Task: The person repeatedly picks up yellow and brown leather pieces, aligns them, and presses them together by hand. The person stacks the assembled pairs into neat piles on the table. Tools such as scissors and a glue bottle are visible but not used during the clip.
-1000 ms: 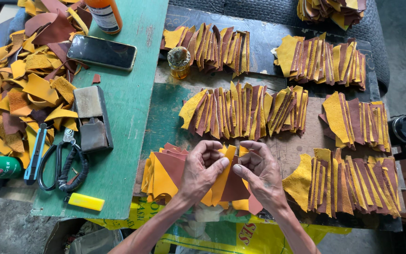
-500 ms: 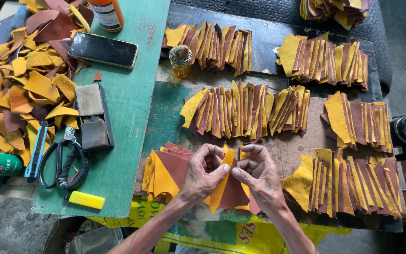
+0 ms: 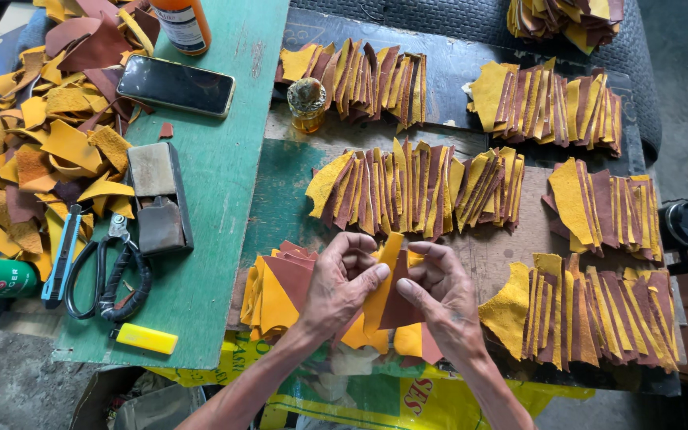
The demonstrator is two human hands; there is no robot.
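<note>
Head view, looking straight down. Left hand (image 3: 342,280) and right hand (image 3: 439,296) close together low in the middle, fingers curled and pinched from either side on one narrow yellow leather strip (image 3: 382,280), held above a loose stack of yellow and brown leather pieces (image 3: 280,287) at the near edge of the tabletop (image 3: 280,199). Just beyond the hands, a fanned row of overlapped strips (image 3: 408,187); more such rows farther back and to the right, one (image 3: 591,306) just beside the right hand. To the left, on a green board (image 3: 216,239): black scissors (image 3: 109,271), a blue utility knife (image 3: 64,255), a yellow lighter (image 3: 146,338), a sharpening block in its black holder (image 3: 158,195), a dark phone (image 3: 174,86). Heap of leather scraps (image 3: 49,143) at far left. Small amber jar (image 3: 306,103) standing between board and back rows.
</note>
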